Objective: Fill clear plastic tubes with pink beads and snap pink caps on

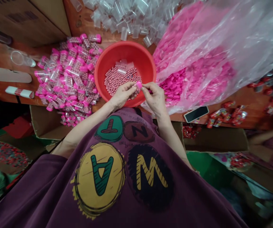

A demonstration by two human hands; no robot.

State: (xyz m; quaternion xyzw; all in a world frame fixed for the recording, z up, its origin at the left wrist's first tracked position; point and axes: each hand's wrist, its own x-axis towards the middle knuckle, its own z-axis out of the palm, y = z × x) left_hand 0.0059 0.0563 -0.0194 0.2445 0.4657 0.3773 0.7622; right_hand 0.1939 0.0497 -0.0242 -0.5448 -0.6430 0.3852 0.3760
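Over the near rim of a red bowl [99, 69], my left hand [123, 94] pinches a small clear tube of pink beads. A pink cap [139, 85] sits at the tube's upper right end. My right hand [155, 96] has its thumb and fingers closed at that cap. Whether the cap is fully pressed on, I cannot tell. Loose pink beads [114, 80] cover part of the bowl's bottom, with a few clear empty tubes [122, 70] lying on them. Part of the held tube is hidden by my fingers.
Left of the bowl lies a heap of capped bead tubes [72, 72]. Empty clear tubes [127, 15] are piled behind it. A plastic bag of pink caps [198, 72] spreads to the right, near a phone [196, 114]. At far right shows another person's arm [267, 136].
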